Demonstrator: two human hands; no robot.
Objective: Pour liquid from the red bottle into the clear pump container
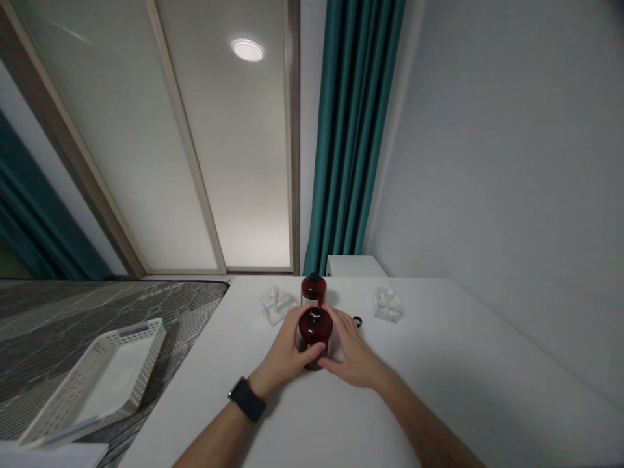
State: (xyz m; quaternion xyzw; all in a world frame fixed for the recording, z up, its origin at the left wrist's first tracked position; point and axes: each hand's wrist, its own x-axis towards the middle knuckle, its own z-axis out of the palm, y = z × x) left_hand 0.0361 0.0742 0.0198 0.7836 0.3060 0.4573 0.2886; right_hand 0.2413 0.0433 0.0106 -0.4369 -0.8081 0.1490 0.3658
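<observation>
A dark red-brown bottle (315,327) with an uncapped-looking neck stands upright on the white table, between my two hands. My left hand (292,348) wraps its left side, thumb across the front. On the other side my right hand (353,351) curves round it, its thumb low near the front. Just behind is a second red-brown bottle (313,288) with a dark top, its lower part hidden. A small black ring-shaped piece (357,321) lies beside my right fingers.
Clear crumpled plastic packaging (277,304) lies behind my left hand, and another clear plastic piece (389,303) sits at the back right of the white table (322,429). A white perforated basket (141,383) is off the table's left side. A wall borders the right.
</observation>
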